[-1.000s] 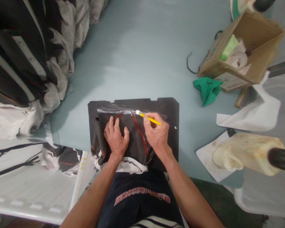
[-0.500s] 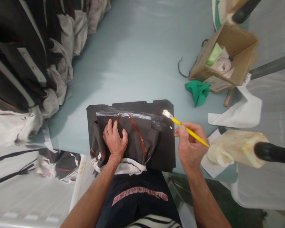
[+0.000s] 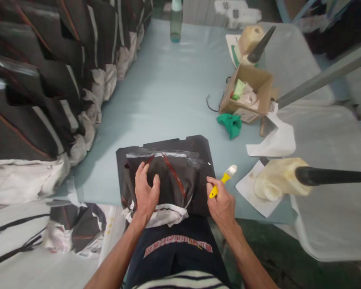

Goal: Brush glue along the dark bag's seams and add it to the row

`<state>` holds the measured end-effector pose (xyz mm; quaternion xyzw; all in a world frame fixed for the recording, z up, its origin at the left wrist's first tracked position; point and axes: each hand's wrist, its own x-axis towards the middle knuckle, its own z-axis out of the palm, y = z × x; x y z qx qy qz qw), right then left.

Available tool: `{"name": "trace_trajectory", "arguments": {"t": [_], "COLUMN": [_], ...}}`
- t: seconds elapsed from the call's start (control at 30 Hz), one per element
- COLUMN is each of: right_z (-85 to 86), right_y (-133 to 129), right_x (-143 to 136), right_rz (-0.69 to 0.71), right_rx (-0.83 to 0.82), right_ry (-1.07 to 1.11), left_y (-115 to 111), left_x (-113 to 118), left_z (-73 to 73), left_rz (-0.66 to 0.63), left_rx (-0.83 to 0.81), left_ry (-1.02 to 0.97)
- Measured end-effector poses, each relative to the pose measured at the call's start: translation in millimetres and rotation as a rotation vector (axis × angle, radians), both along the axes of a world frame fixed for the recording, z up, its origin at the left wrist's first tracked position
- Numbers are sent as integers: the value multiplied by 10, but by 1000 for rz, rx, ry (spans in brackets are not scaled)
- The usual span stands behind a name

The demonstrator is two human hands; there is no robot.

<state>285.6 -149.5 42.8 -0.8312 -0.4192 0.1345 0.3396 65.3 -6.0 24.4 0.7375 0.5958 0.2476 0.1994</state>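
Holds a yellow-handled brush (image 3: 218,188) in the right hand (image 3: 223,208), with the fingers closed around the handle. Points the white-coated bristles (image 3: 232,170) up and to the right, beyond the edge of a black board (image 3: 203,188), near a white sheet (image 3: 246,182) under a stained cream plastic container (image 3: 285,176). Lays the left hand (image 3: 147,192) on a dark grey fabric piece (image 3: 172,186), with fingers slightly spread, thumb apart and nothing in the grasp. Has this fabric piece on the board, at the near edge of the tabletop (image 3: 162,108), close to a dark garment (image 3: 180,261) with a lettered strip. Shows two brown strips (image 3: 175,176) slanting over the fabric, a white smear (image 3: 156,155) along the far edge and onto the board, and a bunched white cloth (image 3: 170,216) at the near side.

Has a crumpled green cloth (image 3: 231,125) farther off to the right, just beside an open cardboard box (image 3: 243,114) with a pale roll (image 3: 249,97) and a light green scrap (image 3: 238,89) inside. Has also a curled white paper (image 3: 281,140) between box and container, and a green-tinted bottle (image 3: 176,26) at the far edge. To the left, a row of dark bag-like pieces (image 3: 27,128), close together, with pale cloth along the lower edges.
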Motion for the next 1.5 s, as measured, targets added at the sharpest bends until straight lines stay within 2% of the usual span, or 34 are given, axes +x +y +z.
{"name": "trace_trajectory", "arguments": {"t": [0.07, 0.13, 0.2, 0.3, 0.4, 0.5, 0.7, 0.9, 1.03, 1.1, 1.2, 1.37, 1.5], "right_z": [-88, -170, -235, -299, -344, -387, -366, -142, -103, -158, -307, -527, -591], "right_y": [78, 164, 229, 267, 272, 304, 294, -132, -282, -236, -32, 340, 366], "right_x": [-100, -207, -302, -397, -434, -446, -571, -722, -642, -572, -479, -423, -376], "right_rz": [-52, -80, -97, -112, -108, -103, -80, 47, 122, 127, 111, 145, 154], "right_rx": [-37, -85, -147, -239, -288, -274, -61, 264, 365, 383, 403, 394, 387], "right_ry": [-12, -15, -25, -53, -77, -98, -153, -219, -239, -250, -265, -237, -174], "left_y": [-11, 35, 124, 237, 240, 175, 89, -99, -292, -351, -357, -205, -88], "left_x": [-241, -542, -828, -1067, -1043, -925, -852, -1087, -1266, -1293, -1250, -1102, -1066], "left_z": [214, 330, 330, 189, 53, 13, 27, 120, 195, 187, 104, -101, -205], "left_rz": [42, 175, 303, 304, 233, 217, 251, 310, 343, 358, 385, 413, 424], "left_rx": [5, -29, -106, -267, -386, -419, -367, -341, -350, -367, -393, -443, -498], "left_ry": [-10, -11, -16, -48, -83, -85, -76, -195, -300, -338, -374, -402, -423]}}
